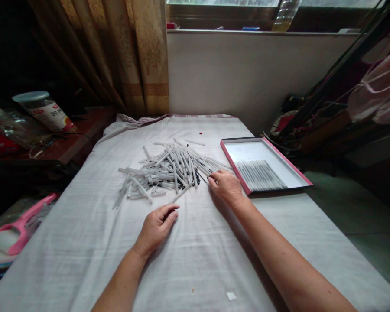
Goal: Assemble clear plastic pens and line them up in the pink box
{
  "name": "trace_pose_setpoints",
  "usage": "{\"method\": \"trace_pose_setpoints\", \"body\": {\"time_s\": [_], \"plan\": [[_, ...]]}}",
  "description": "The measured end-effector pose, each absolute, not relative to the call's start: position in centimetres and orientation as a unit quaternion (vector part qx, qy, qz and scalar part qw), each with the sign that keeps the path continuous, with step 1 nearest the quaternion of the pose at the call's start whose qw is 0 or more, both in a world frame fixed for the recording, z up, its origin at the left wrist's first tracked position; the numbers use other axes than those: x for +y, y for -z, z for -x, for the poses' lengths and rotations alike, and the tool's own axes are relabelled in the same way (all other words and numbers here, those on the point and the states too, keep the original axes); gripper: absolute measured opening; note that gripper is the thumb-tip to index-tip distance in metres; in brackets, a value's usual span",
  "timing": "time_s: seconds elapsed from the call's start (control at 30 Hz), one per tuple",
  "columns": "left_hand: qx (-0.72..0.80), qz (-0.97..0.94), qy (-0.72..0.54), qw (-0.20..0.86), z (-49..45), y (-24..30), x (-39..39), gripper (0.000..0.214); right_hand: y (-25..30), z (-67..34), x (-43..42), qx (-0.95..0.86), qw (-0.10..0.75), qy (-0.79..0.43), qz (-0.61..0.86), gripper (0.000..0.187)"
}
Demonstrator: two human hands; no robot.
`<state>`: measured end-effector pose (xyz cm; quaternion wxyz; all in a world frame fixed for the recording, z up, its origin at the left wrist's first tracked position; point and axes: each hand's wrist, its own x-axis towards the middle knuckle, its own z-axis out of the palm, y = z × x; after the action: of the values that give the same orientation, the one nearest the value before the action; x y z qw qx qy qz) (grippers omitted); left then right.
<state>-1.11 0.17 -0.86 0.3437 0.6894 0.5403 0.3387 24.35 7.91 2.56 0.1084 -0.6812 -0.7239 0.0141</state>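
My right hand (226,185) is closed in a pinch at the right edge of a loose heap of pens (178,162). A small dark end of a pen (209,177) shows at its fingertips; the rest is hidden by the hand. The heaped pens have whitish, translucent barrels, some with black ends, and point many ways. My left hand (157,226) rests on the cloth in front of the heap, fingers loosely bent, with a gap beside the thumb. One slanting pen (181,194) lies just beyond its fingertips. Right of my right hand, a shallow pink-edged box (279,162) holds a neat row of pens (260,175).
A whitish cloth (84,242) covers the table. A tiny red piece (200,133) lies behind the heap, and a white scrap (231,296) near the front. Pink-handled scissors (21,225) and a lidded jar (47,112) are at the left. A wall and curtain (143,56) stand behind.
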Motion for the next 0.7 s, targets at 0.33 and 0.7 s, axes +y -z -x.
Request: {"method": "trace_pose_setpoints", "body": {"time_s": [0.33, 0.7], "plan": [[0.53, -0.71, -0.335, 0.321, 1.0, 0.8, 0.2, 0.028, -4.5, -22.3, 10.8, -0.651, -0.028, -0.034, 0.758, 0.035], [0.522, -0.716, -0.34, 0.316, 1.1, 1.1, 0.2, 0.026, -5.0, -21.6, 11.6, -0.66, -0.068, -0.065, 0.746, 0.033]]}}
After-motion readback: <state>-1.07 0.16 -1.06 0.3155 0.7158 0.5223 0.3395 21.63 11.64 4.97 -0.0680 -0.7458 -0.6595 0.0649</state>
